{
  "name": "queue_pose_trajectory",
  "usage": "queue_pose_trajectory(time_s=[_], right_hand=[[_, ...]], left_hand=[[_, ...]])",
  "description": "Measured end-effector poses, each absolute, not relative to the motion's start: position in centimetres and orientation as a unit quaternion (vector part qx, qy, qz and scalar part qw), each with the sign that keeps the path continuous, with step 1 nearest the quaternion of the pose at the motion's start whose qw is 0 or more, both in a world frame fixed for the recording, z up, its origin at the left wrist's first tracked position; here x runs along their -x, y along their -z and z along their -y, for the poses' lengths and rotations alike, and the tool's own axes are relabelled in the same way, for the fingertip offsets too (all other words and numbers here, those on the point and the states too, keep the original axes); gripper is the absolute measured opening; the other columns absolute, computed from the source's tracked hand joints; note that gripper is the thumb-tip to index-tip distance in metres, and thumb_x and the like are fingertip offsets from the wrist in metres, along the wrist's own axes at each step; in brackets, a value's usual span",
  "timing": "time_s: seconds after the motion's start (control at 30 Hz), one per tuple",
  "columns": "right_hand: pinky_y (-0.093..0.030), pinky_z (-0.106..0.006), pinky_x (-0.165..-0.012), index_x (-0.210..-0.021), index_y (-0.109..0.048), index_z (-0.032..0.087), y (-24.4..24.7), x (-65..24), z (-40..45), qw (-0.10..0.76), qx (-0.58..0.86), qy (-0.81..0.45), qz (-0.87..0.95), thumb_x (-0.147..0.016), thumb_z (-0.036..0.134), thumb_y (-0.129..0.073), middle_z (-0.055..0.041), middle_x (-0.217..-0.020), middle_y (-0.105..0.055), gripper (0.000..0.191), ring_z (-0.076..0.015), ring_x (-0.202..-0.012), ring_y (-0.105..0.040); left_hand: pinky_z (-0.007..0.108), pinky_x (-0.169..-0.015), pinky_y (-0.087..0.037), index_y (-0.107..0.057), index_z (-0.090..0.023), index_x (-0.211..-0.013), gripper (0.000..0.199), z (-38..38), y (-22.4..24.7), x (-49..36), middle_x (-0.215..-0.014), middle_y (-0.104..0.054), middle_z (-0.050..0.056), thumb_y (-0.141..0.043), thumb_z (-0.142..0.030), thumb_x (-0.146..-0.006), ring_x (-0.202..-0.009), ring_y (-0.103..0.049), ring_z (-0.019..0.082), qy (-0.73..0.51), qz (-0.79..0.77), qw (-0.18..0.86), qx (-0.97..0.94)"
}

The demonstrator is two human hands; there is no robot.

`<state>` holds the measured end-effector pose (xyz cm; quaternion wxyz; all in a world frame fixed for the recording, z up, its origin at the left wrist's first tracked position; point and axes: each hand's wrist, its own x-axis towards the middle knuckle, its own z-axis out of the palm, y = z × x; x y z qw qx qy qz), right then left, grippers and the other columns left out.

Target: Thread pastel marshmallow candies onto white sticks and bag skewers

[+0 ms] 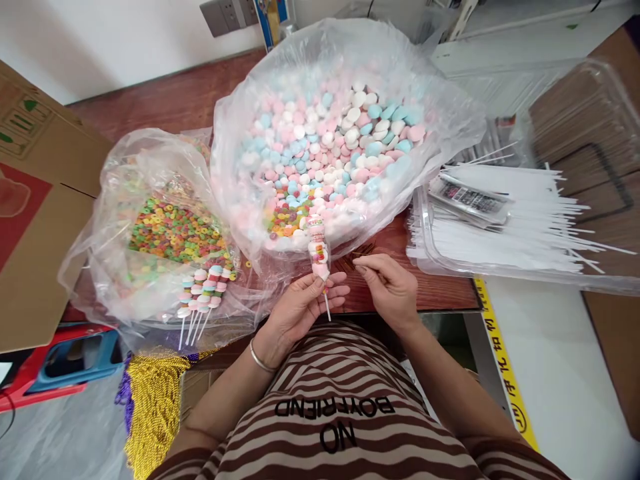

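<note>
My left hand grips a marshmallow candy skewer near its lower end. Clear wrapping covers its candies, and the white stick sticks out below the fingers. Just to the right, my right hand is closed, thumb and forefinger pinched together beside a small pile of thin gold-brown ties. Whatever is in that pinch is too small to make out. Finished-looking candy skewers, several of them, lie on the plastic at the left. Beyond my hands a large clear bag holds pink, white and blue marshmallows.
A smaller bag of coloured ring gummies lies at left. White sticks fill a clear plastic tray at right. A cardboard box stands at far left, near gold tassel cords below the table.
</note>
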<state>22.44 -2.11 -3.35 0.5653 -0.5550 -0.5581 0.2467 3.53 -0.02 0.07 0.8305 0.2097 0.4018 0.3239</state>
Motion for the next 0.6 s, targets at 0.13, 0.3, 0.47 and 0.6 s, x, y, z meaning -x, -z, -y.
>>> queue_pose_trajectory(time_s=[0.13,0.3,0.47,0.6], right_hand=[[-0.059,-0.032,-0.061,-0.089,-0.078,0.024,2.9,-21.4,2.7,0.606,0.498,-0.526,0.330,-0.082,0.043,-0.080,-0.0031,-0.080,-0.078,0.021,-0.0162,-0.062,-0.068],[-0.055,-0.029,-0.058,-0.090,-0.078,0.022,2.6,-20.4,3.2,0.556,0.512,-0.535,0.376,-0.085,0.042,-0.077,-0.0033,-0.079,-0.077,0.021,-0.0156,-0.063,-0.067],[-0.052,-0.033,-0.073,-0.088,-0.073,0.022,1.9,-21.3,3.5,0.459,0.562,-0.304,0.617,-0.094,0.027,-0.062,-0.0051,-0.084,-0.074,0.013,-0.0193,-0.077,-0.067],[-0.049,-0.029,-0.060,-0.091,-0.064,0.023,0.6,-20.9,4.2,0.533,0.571,-0.340,0.524,-0.099,0.032,-0.058,-0.0004,-0.071,-0.065,0.014,-0.0154,-0.061,-0.060]], left_hand=[[0.038,-0.090,-0.058,-0.074,-0.015,-0.077,0.032,0.0,-0.1,-3.9,-0.129,-0.072,0.014,-0.093,-0.039,-0.067,-0.110,-0.071,0.028,-0.361,-0.396,0.813,-0.230],[0.030,-0.080,-0.055,-0.078,-0.016,-0.077,0.033,0.0,0.1,-4.2,-0.088,-0.078,0.007,-0.094,-0.042,-0.064,-0.079,-0.069,0.016,-0.408,-0.428,0.756,-0.279],[0.032,-0.080,-0.055,-0.078,-0.018,-0.085,0.031,-0.4,0.6,-3.0,-0.084,-0.076,0.004,-0.086,-0.045,-0.073,-0.078,-0.069,0.017,-0.420,-0.486,0.671,-0.371],[0.028,-0.070,-0.051,-0.075,-0.019,-0.088,0.018,-1.0,0.1,-1.8,-0.081,-0.073,0.002,-0.068,-0.036,-0.089,-0.069,-0.067,0.016,-0.393,-0.537,0.547,-0.508]])
